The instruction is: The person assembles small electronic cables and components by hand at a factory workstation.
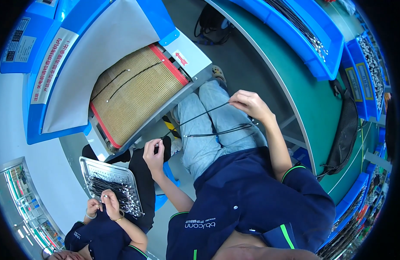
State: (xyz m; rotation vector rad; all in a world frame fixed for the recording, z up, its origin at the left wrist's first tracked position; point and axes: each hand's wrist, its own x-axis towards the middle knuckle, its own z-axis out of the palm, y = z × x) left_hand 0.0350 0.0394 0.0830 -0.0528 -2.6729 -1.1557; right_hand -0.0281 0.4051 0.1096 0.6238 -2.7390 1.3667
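Holding 1 thin black cable (194, 118) nearly straight above the lap (200, 149), pinched between narrowed fingers of left hand (154, 158) at near left and right hand (251, 104) at far right. Apparently straightening; next, probably calls for steady tension, clear of loose cables (228, 131) beneath.

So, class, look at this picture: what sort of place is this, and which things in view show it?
Probably a factory workshop for cable assembly: a mesh conveyor belt at the mouth of a blue machine, a metal tray heaped with black cables, and blue bins along a green workbench.
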